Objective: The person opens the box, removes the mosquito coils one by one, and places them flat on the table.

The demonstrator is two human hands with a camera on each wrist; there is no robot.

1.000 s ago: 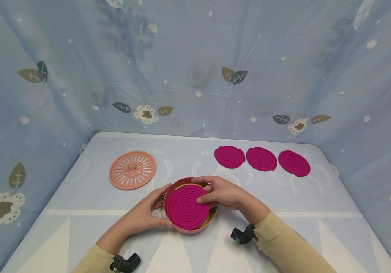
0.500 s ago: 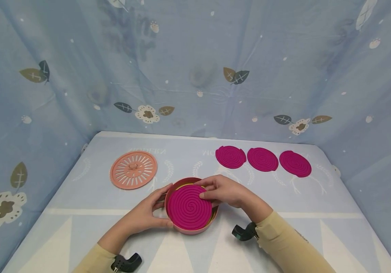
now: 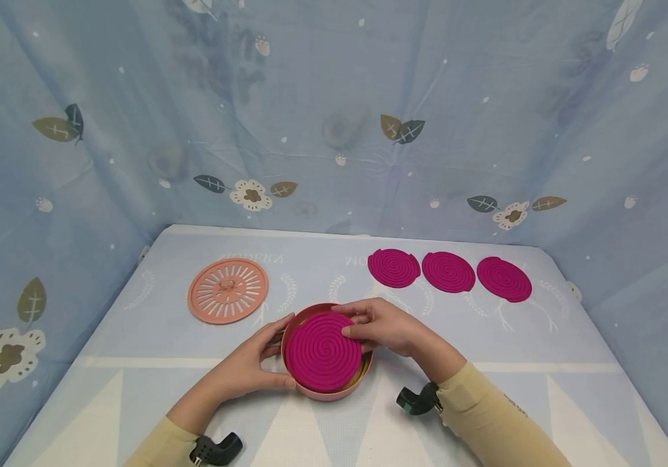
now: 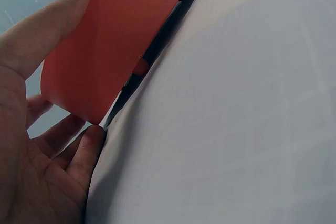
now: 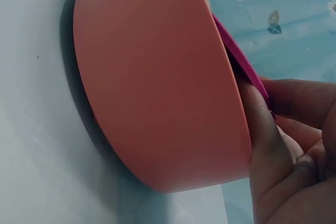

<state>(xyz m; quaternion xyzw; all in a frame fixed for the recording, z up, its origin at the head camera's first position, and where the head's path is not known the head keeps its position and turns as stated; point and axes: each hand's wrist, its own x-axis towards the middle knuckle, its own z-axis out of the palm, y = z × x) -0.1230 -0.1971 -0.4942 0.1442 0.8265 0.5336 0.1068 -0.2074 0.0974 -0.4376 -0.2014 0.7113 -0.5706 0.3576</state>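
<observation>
A round salmon-pink container (image 3: 321, 395) stands on the table in front of me. My left hand (image 3: 246, 366) grips its left side, thumb at the near edge and fingers toward the far side. Over its opening lies a magenta spiral-ribbed coaster (image 3: 319, 357), its right edge pinched between the thumb and fingers of my right hand (image 3: 383, 329). The right wrist view shows the coaster's edge (image 5: 241, 61) tilted up from the rim, with a finger beneath. Something yellow (image 3: 362, 374) shows inside the container, mostly hidden.
A salmon slotted lid (image 3: 227, 292) with a small central knob lies at the left back. Three more magenta coasters, left (image 3: 393, 268), middle (image 3: 448, 272) and right (image 3: 504, 279), lie in a row at the right back. A patterned blue curtain (image 3: 334, 97) hangs behind the table.
The magenta coaster has shifted slightly right over the container, and its near edge has risen a little. Both hands keep their holds, nearly still.
</observation>
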